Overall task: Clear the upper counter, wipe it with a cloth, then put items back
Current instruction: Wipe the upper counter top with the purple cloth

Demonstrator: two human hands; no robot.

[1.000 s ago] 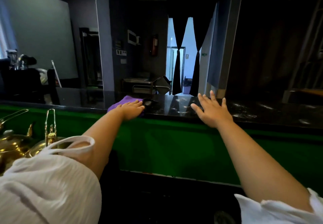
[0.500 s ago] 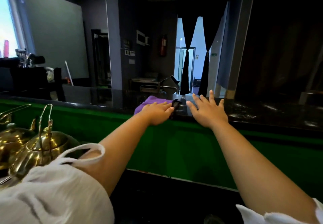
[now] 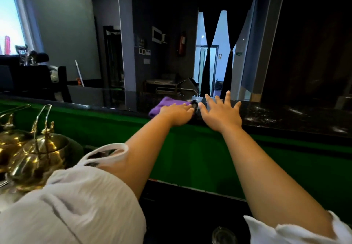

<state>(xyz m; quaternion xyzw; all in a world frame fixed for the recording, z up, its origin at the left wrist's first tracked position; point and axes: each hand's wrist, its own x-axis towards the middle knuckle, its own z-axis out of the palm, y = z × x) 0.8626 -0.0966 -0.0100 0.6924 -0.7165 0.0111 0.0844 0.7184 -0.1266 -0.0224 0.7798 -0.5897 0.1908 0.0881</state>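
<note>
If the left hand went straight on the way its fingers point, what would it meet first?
The left hand would probably meet the small dark object at its fingertips first, the right hand just beyond; depth unclear.

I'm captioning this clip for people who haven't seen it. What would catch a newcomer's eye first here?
Two bare arms reaching forward dominate: the left hand presses flat on a purple cloth on the black upper counter, and the right hand spreads its fingers just beside it. Shiny brass kettles gleam at lower left, below the counter's bright green front.
</note>
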